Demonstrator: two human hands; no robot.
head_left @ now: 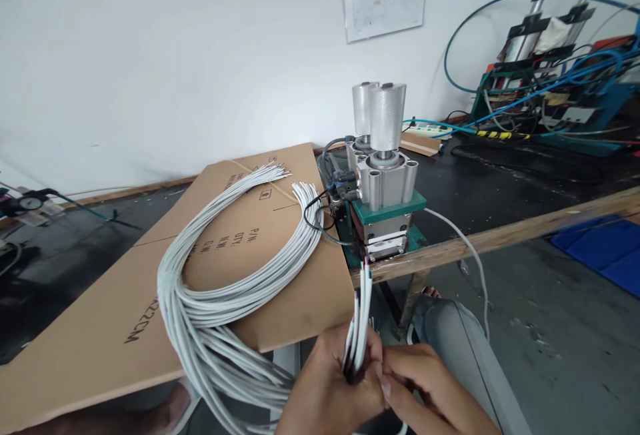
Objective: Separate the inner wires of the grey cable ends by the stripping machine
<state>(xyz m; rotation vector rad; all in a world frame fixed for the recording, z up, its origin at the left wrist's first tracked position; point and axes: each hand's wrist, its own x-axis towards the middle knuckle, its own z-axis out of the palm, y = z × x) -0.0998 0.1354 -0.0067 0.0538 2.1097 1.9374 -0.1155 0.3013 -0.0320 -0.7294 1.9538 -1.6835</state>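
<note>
My left hand (327, 385) is closed around a few white cables (359, 328), which stand up out of the fist. Small coloured wire tips show at their upper ends, just in front of the pneumatic machine (385, 181). Pressed against the left fingers is my right hand (425, 388), its thumb and fingers pinched together. What lies in that pinch is hidden; a bit of white cable shows below it. To the left, a large looped bundle of white cables (173, 281) lies on a flat cardboard sheet (115, 301) and hangs over its near edge.
The machine has two knurled metal cylinders and sits at the wooden table edge (500, 233). Further right stands another machine (525, 55) with blue hoses. A power strip (427, 129) lies behind. My leg (460, 348) is below the table, and a bare foot shows lower left.
</note>
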